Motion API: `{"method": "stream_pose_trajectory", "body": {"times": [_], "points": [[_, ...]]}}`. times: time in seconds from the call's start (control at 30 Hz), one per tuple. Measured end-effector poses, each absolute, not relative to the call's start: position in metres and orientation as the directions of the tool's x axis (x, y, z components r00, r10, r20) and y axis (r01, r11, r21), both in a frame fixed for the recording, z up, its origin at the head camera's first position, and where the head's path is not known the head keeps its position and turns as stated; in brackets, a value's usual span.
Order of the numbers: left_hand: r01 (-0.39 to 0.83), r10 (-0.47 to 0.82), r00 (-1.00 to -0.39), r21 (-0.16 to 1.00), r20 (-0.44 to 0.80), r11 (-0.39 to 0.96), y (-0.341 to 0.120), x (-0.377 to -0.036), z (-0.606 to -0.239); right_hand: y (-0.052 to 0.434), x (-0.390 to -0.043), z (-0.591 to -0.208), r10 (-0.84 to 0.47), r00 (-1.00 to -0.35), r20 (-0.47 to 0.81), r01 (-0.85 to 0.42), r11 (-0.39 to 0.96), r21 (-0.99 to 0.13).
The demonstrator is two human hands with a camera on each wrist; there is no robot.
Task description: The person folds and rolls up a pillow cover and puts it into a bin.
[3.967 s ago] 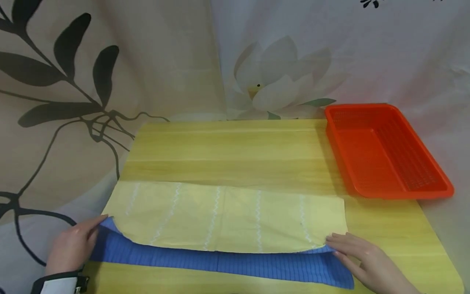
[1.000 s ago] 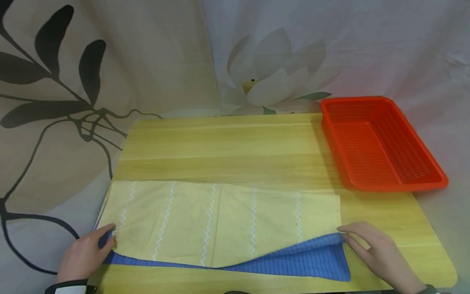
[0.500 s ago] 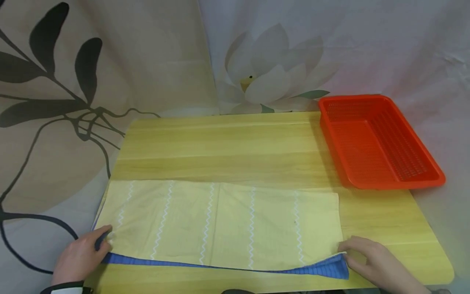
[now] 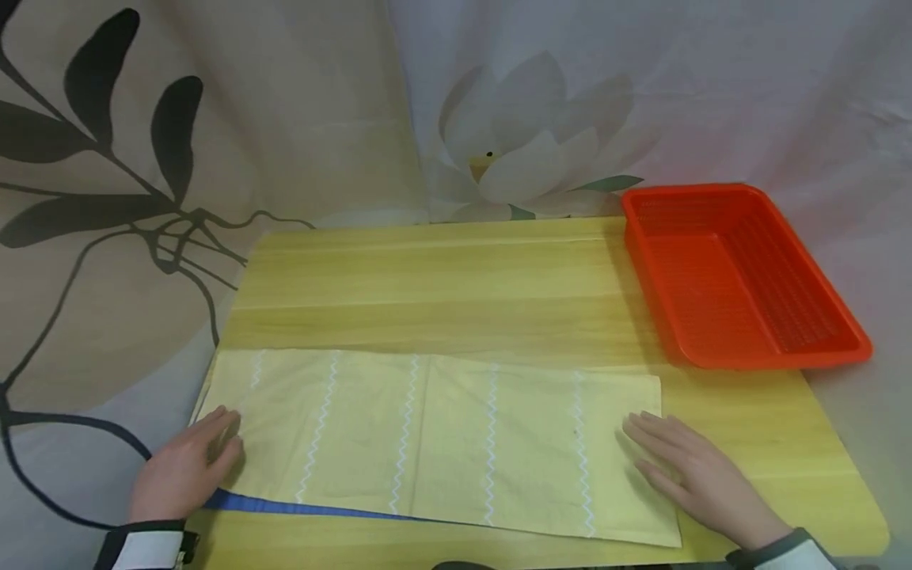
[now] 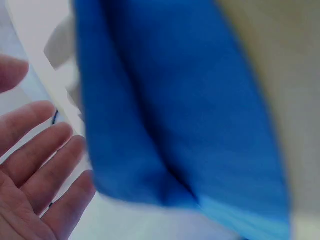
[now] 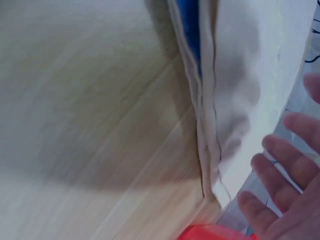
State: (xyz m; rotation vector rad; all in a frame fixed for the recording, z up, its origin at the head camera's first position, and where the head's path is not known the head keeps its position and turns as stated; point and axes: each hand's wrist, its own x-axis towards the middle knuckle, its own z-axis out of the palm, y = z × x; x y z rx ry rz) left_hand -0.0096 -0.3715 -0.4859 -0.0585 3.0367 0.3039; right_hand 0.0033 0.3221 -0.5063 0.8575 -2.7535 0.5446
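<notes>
Both hands are extending wide, fingers spread: the left hand [image 4: 181,475] is reaching over the left edge of the folded cloth [image 4: 456,443], and the right hand [image 4: 701,475] is hovering above the right edge, casting a shadow on it. Contact at the left side cannot be determined.

The cloth is lying on the front part of the table [image 4: 442,293], yellow face up, with a blue layer [image 4: 245,503] showing along the left half of its near edge. Its left end is meeting the table's left edge; its near right corner is leaving only a narrow margin in front. Beyond the far edge, a broad band of tabletop is providing room.

At the far right corner, a red basket [image 4: 741,285] is standing, projecting past the table's side and obstructing that corner. A printed curtain [image 4: 321,119] is bounding the rear.
</notes>
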Motion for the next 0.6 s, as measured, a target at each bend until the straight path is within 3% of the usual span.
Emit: {"method": "stream_pose_trajectory", "body": {"times": [0.2,0.4,0.6], "points": [[0.053,0.081,-0.990,0.223,-0.118,0.973,-0.350,-0.028,-0.490,0.307,-0.005,-0.517,-0.519,-0.808,0.280,-0.583,0.772,-0.252],[0.043,0.079,-0.979,0.188,-0.187,0.981,-0.347,-0.033,-0.503,0.306,-0.008,-0.527,-0.509,-0.833,0.219,-0.550,0.804,-0.225],[0.052,0.082,-0.985,0.192,-0.152,0.980,-0.347,-0.034,-0.507,0.304,-0.023,-0.523,-0.509,-0.843,0.174,-0.537,0.816,-0.213]]}}
